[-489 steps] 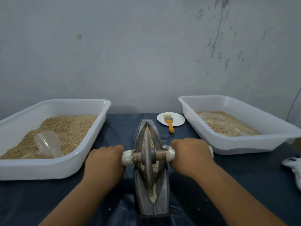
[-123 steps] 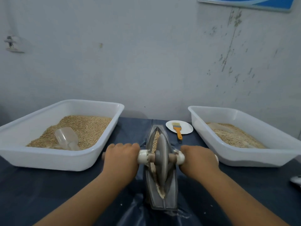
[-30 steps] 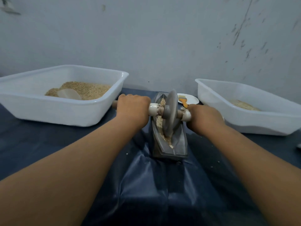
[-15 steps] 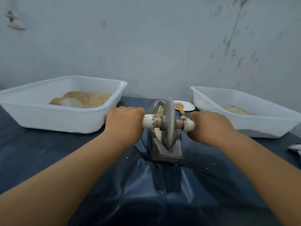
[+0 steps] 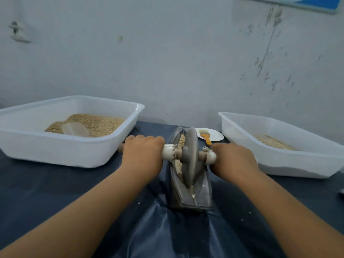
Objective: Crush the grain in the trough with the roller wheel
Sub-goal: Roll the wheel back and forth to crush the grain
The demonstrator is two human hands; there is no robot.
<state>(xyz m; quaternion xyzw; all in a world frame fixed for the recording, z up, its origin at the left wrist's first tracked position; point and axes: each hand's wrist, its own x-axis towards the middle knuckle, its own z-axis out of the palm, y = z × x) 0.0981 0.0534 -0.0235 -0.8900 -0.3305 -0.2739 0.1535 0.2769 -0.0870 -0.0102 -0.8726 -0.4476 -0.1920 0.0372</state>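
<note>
Two ends of the roller wheel (image 5: 189,157) axle are gripped by left hand (image 5: 143,155) and right hand (image 5: 232,161), wheel upright between them in the grain-filled trough (image 5: 202,189).

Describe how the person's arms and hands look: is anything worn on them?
Both forearms are bare up to the frame edge, with no sleeves showing. The left hand and right hand wear no gloves; no rings, watch or bracelet are visible.

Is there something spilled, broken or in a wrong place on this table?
Only small things. A few pale crumbs lie scattered on the dark table cover beside the trough. The wrap on the roller wheel's handle looks frayed next to the right hand. Nothing else stands out.
</note>
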